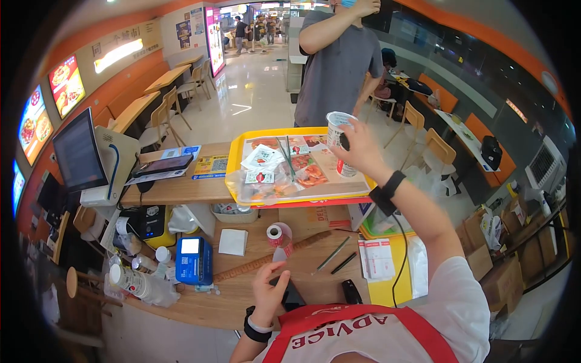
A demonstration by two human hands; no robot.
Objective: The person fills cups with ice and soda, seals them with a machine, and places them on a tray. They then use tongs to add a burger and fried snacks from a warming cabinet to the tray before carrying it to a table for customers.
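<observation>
Paper cup (334,137): at the right end of the yellow-rimmed tray (266,134), roughly upright; cannot tell whether its base bears weight. Right hand (364,151) closed round its upper part, fingers near the rim. Left hand (269,294) low over the desk, thumb apart from loosely bent fingers, near a dark phone-like object (292,297).

Around the cup: white packets (262,157) and dark green sticks (287,158) to its left, clear plastic (247,189) at the tray's near left corner, printed paper beneath. Front rim of tray lies between cup and desk. Person in grey shirt (336,72) stands just beyond, 1 arm raised.

Surface: 2 levels, wood-toned. Upper counter (221,189) bears tray, phone (166,165), QR card (210,167) and, at left, monitor (78,151). Lower desk (302,284): blue device (194,261), white napkin (233,242), roll (276,233), 2 pen-like sticks (332,255), red-and-white packets (377,260).

Room: glossy pale floor (251,97), wooden chairs (437,150), orange benches, lit food panels (66,85) on the left wall.
</observation>
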